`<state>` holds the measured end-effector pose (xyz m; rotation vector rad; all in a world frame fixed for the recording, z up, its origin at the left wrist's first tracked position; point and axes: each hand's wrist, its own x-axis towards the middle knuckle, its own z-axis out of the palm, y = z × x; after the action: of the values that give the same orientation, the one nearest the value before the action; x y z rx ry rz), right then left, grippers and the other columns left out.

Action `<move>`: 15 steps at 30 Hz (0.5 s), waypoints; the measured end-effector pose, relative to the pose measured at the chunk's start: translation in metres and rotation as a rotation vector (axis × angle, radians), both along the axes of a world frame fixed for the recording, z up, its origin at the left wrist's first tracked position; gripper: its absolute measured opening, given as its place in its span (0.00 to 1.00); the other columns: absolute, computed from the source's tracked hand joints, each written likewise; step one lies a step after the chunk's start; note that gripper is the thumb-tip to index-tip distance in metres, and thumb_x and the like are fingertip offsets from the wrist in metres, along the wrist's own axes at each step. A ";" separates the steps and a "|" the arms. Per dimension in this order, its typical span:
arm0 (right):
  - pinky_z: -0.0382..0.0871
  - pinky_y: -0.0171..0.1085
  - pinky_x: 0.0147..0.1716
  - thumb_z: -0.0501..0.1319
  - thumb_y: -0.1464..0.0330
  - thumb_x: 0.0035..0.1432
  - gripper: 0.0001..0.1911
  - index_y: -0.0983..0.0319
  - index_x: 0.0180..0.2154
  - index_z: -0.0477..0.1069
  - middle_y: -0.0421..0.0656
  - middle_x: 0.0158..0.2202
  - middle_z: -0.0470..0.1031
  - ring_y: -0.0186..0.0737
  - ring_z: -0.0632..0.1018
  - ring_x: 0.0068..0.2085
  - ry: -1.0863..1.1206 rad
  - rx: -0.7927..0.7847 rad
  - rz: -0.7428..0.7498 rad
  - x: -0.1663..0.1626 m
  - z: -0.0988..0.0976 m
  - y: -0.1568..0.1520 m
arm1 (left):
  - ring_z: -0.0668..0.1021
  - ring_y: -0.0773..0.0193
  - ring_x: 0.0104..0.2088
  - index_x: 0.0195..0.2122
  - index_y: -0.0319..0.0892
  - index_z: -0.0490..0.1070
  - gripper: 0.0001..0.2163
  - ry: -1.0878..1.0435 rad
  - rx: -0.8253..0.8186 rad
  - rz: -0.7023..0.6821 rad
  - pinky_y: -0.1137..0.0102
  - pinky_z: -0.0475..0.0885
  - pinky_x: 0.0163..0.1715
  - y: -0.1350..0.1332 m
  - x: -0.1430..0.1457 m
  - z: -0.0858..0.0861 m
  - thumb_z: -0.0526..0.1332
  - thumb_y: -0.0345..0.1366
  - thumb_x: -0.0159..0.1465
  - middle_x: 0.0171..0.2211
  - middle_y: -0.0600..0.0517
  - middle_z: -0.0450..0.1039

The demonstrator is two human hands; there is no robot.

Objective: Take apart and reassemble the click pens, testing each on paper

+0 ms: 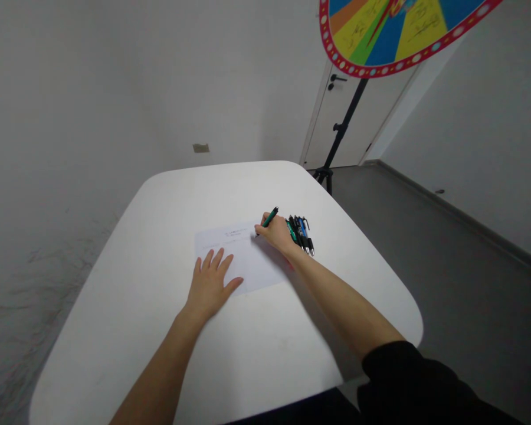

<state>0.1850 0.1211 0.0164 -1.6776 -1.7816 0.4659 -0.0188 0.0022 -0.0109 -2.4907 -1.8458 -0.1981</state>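
white table (168,195) rounded corners, close to left wall | colourful prize wheel (393,35) on black tripod stand (343,133) beyond table's far right corner | white door (358,118) with dark handle behind stand | small tan wall plate (200,147) low on back wall | grey floor (446,265)

The colour wheel (393,35) is cut off by the top edge — only its lower part shows. The writing on the paper (243,257) is too small to read. The right hand (277,231) hides the tip of the green pen (269,217) — and part of the pens (301,233) beside it.
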 end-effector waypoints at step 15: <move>0.63 0.35 0.29 0.56 0.55 0.57 0.18 0.60 0.22 0.65 0.38 0.19 0.68 0.36 0.71 0.24 0.448 0.020 -0.092 0.006 -0.003 -0.007 | 0.59 0.44 0.66 0.62 0.44 0.61 0.28 0.005 -0.010 0.003 0.47 0.55 0.63 0.001 0.001 0.001 0.53 0.52 0.66 0.66 0.44 0.57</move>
<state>0.1909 0.1143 0.0136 -1.4901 -1.3730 0.7162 -0.0181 0.0032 -0.0099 -2.4933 -1.8529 -0.1825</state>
